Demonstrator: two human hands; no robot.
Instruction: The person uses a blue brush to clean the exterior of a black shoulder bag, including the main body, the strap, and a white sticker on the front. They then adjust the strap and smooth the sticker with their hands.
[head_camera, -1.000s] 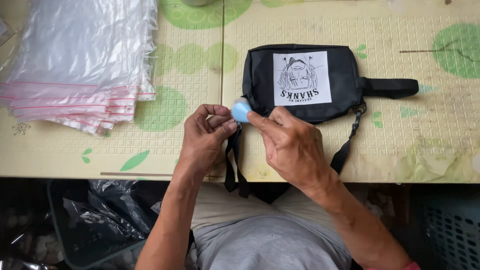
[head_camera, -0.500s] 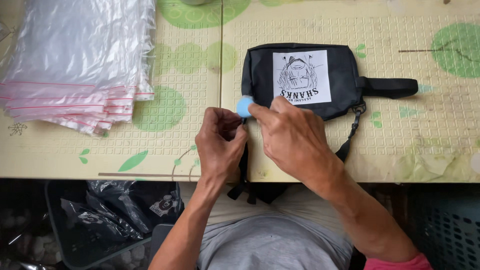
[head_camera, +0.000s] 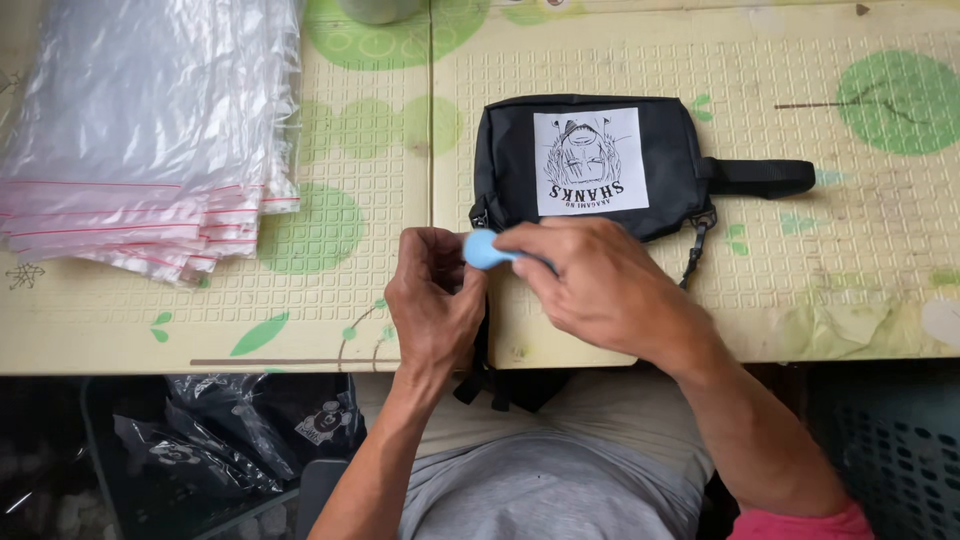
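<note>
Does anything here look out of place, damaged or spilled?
Nothing is spilled or broken. The black pouch lies flat, its strap hanging over the table edge. The bag stack is fanned unevenly, and the table's near-right surface looks worn.

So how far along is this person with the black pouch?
The black pouch lies flat on the table mat, printed patch up. In hand: the right hand holds a small light-blue tool against the left hand, which pinches at the pouch's strap near the table edge. Beside them, the stack of clear zip bags sits untouched, and the pouch is not bagged.

Patterned table (head_camera: 620, 340) bears pouch (head_camera: 590, 160), plastic bags (head_camera: 150, 140)
</note>
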